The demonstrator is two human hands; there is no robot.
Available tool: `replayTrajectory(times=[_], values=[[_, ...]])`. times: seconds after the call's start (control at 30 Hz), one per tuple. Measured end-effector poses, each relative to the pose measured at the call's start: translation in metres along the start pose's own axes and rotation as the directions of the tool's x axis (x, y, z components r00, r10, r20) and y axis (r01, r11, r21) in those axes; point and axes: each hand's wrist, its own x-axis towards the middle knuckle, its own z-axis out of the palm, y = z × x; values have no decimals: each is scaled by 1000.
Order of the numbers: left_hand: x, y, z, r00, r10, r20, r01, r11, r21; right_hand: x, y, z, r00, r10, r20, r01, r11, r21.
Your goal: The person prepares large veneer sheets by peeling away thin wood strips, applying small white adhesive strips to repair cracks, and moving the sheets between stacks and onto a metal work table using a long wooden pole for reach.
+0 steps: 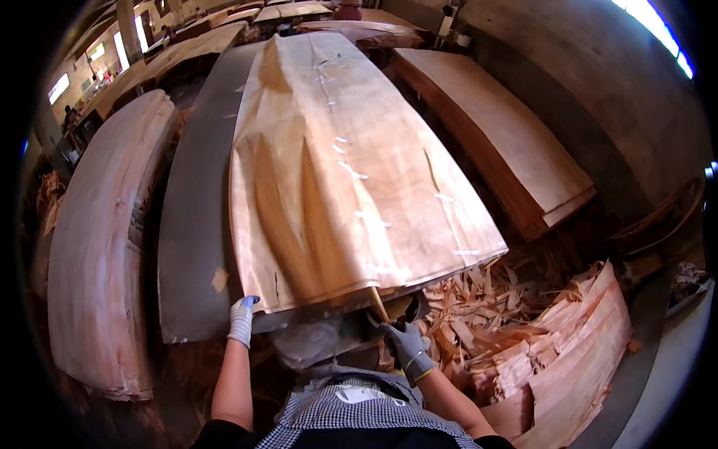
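Observation:
A large, thin wood veneer sheet (389, 187) lies ahead of me on a dark grey-topped table (198, 187). It ripples into tall folds along its left half, and short white tape strips dot its right half. My left hand (241, 320), in a white and blue glove, is closed on the sheet's near left corner. In a grey glove, my right hand (409, 349) is closed around a thin wooden stick (380, 305). The stick's far end meets the sheet's near edge; whether it goes underneath I cannot tell.
Veneer stacks stand to the left (101, 247) and on the far right (501, 127). Broken veneer scraps (479, 314) heap up at the near right, beside curved veneer pieces (576, 359). Clear plastic (307, 344) hangs below the table's near edge. More stacks fill the back.

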Motion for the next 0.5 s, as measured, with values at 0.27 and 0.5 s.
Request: replayTrajectory(times=[0.27,0.5], values=[[-62,40,203,991,-133,-23,135,989,59,61,-112,-188,956,219,195,-265,931,250],[-110,76,378,960,121,254,-194,937,289,104,-174,-365,983,156,100,-178,948,266]])
